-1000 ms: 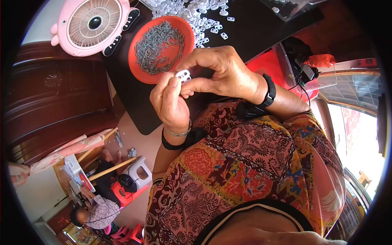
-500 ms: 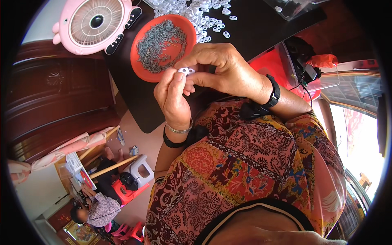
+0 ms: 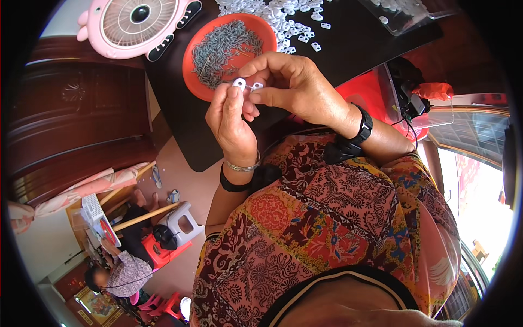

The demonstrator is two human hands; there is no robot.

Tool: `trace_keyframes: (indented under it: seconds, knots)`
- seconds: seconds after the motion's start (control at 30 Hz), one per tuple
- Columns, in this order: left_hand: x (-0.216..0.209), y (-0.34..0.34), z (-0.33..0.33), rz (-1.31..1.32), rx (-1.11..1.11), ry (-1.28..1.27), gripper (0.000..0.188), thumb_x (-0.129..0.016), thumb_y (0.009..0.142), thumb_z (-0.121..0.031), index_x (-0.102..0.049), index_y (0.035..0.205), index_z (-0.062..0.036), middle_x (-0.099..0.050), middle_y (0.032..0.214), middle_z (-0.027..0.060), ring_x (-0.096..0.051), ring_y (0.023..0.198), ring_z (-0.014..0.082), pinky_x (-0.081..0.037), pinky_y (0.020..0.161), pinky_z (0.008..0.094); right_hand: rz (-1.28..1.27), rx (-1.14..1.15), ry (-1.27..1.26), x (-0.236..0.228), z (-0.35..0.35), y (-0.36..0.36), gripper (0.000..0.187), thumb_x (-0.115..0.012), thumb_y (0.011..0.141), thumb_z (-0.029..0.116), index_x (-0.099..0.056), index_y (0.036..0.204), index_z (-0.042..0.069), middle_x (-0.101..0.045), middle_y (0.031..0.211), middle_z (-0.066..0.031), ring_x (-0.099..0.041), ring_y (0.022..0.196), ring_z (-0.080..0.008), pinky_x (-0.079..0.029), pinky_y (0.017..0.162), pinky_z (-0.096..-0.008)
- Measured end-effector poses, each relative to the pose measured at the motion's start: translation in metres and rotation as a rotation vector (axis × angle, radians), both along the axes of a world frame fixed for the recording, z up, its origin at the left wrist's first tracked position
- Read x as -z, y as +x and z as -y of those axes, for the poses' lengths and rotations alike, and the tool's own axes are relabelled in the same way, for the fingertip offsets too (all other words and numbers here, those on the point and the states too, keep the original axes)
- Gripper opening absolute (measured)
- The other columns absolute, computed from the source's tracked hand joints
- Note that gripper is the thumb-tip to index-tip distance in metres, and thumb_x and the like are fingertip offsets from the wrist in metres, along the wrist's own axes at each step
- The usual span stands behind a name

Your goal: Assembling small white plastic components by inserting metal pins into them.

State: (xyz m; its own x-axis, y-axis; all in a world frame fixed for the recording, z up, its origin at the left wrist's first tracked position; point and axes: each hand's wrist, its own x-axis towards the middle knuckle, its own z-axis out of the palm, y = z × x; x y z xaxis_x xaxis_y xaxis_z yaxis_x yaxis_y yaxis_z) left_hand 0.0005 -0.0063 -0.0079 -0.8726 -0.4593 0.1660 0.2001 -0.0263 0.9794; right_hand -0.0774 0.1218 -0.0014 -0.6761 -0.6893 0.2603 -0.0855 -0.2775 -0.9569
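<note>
My left hand (image 3: 233, 122) is closed, thumb and fingers pinching a small white plastic piece (image 3: 239, 83) with a dark hole in it. Just to its right, my right hand (image 3: 305, 90) pinches a second white plastic piece (image 3: 257, 86) between thumb and fingers. A thin grey screw (image 3: 249, 87) seems to bridge the gap between the two pieces. Both hands are held over the near edge of a red-orange bowl (image 3: 192, 82) of loose grey screws (image 3: 223, 46). Loose white plastic pieces (image 3: 289, 27) lie heaped behind it on the dark table (image 3: 359, 32).
A pink fan (image 3: 140, 15) stands left of the bowl. Clear plastic containers (image 3: 400, 22) are at the far right, and a red tub with a black bag (image 3: 406, 82) is below them. Another person (image 3: 128, 275) sits at lower left, near a red stool (image 3: 158, 253).
The white pieces, close together before, are now apart with the screw showing between them. The left one is turned more upright. The whole view has shifted slightly.
</note>
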Motion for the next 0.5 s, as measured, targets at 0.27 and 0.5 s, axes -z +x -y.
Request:
trace_keyframes:
  seconds: [0.27,0.5]
  knots:
    - [0.0014,-0.0005,0.0034,0.008,-0.024,0.132,0.03,-0.05,0.093,-0.028,-0.056,0.08,-0.0015,-0.05,0.061,0.0004,-0.045,0.051,0.0072,-0.033,0.047,0.0195,0.099,-0.021,-0.059,0.0038,0.01,-0.0013,0.019,-0.066,0.082,-0.001,-0.061,0.1,-0.002,-0.065,0.082,-0.0051,-0.062,0.072,-0.0092,-0.051,0.068,-0.022]
    - [0.0024,-0.0019,0.0048,-0.012,0.017,0.183,0.029,-0.05,0.093,-0.026,-0.057,0.082,-0.0013,-0.051,0.062,0.0004,-0.045,0.051,0.0071,-0.034,0.047,0.019,0.159,-0.057,-0.08,0.009,0.0106,-0.0022,0.013,-0.066,0.083,0.0,-0.062,0.095,-0.003,-0.065,0.083,-0.0055,-0.063,0.073,-0.0101,-0.051,0.068,-0.0229]
